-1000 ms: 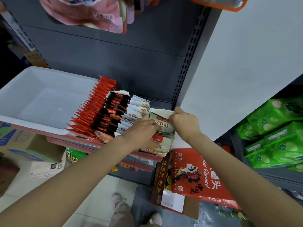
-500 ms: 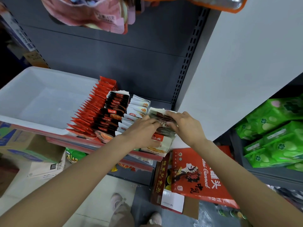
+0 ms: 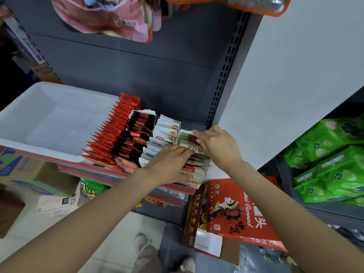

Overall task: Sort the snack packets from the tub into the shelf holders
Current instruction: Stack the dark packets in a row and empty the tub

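A white plastic tub (image 3: 39,107) stands on the shelf at the left, its inside bare. Right of it are rows of packets in holders: red packets (image 3: 116,127), black packets (image 3: 139,133), white packets (image 3: 167,131) and, at the far right, cream packets with red labels (image 3: 189,140). My left hand (image 3: 169,162) lies over the front of the cream row, fingers pressing on the packets. My right hand (image 3: 214,146) rests on the back of the same row, fingertips on the packets' top edges. Whether either hand pinches a packet is hidden.
Pink snack bags (image 3: 106,18) hang overhead. A red canned-food box (image 3: 242,211) leans below the shelf at the right. Green packs (image 3: 331,164) fill the neighbouring shelf. Cardboard boxes (image 3: 25,174) sit below the tub. A white wall panel (image 3: 295,75) bounds the right.
My right hand has shifted from gripping the cream packets' near edge to lying flatter over the back of the row. My left hand has slid slightly forward over the row's front.
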### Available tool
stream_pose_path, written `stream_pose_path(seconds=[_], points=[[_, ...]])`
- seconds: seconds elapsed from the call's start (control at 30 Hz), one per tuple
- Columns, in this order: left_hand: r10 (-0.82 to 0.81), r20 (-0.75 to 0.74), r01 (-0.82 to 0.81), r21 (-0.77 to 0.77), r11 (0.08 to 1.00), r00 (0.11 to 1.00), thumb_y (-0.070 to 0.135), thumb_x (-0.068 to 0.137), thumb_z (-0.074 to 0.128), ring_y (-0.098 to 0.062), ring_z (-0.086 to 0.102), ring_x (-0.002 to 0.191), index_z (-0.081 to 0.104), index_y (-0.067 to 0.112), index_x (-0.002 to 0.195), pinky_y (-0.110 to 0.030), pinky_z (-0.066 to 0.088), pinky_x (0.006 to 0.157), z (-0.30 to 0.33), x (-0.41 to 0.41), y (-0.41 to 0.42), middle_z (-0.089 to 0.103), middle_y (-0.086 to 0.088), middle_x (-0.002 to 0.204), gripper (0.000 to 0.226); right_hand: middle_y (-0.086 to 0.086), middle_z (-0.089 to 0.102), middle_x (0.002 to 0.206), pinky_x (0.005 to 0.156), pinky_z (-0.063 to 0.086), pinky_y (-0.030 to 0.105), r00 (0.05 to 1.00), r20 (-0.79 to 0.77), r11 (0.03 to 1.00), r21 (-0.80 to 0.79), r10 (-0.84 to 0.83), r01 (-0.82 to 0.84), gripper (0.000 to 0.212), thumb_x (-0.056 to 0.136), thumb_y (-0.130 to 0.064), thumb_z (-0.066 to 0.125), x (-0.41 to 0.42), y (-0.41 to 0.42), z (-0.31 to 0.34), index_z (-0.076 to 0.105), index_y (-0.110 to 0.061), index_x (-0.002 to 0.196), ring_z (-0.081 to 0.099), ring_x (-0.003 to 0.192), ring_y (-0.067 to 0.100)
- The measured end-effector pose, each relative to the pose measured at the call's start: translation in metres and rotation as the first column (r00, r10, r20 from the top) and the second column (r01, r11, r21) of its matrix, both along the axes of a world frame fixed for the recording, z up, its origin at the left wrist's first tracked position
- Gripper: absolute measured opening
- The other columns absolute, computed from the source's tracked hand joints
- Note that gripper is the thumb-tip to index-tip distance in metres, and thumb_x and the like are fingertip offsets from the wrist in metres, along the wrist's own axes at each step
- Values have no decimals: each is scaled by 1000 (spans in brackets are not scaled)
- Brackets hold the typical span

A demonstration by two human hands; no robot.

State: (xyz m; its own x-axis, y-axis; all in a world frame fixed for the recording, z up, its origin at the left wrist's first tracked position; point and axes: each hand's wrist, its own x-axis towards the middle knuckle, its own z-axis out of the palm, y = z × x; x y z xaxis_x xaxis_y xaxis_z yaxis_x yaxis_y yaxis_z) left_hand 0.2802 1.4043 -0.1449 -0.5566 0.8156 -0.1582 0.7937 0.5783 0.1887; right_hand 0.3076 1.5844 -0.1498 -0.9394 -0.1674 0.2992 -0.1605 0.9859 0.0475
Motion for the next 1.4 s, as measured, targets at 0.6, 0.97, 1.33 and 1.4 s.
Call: stream_pose_path(seconds=[0.6, 0.97, 1.33, 1.4], points=[[-35, -50, 38, 71, 997, 998, 37, 93, 53, -15, 25, 135, 31, 27, 146, -28, 22, 111, -8, 6, -11, 29, 1, 147, 58, 10, 58, 108, 73, 53, 41, 989, 128, 990, -131, 71, -54, 27, 68, -21, 82, 20, 16, -8, 76, -8, 91, 57, 97, 30], [-38, 1, 37, 74, 997, 999, 35, 94, 53, -17, 43, 127, 45, 24, 138, -30, 29, 105, -11, 3, -10, 49, 3, 138, 47, 10, 57, 105, 73, 47, 22, 999, 46, 946, -324, -19, 33, 8, 84, -9, 67, 16, 8, -9, 72, -3, 83, 56, 94, 25], [24, -122, -8, 130, 991, 992, 36, 93, 53, -17, 28, 134, 22, 23, 147, -30, 22, 111, -7, 6, -5, 32, 1, 145, 64, 4, 67, 98, 65, 56, 33, 996, 83, 944, -324, -43, 67, 24, 76, -3, 73, 28, 7, -11, 73, -12, 98, 60, 88, 25], [-6, -133, 24, 130, 991, 991, 31, 95, 50, -17, 28, 135, 24, 24, 147, -30, 22, 111, -12, 9, -7, 34, 1, 146, 58, 2, 64, 108, 74, 53, 33, 990, 128, 940, -325, -67, 105, 23, 85, -5, 65, 26, 8, -9, 71, -13, 105, 56, 100, 23]])
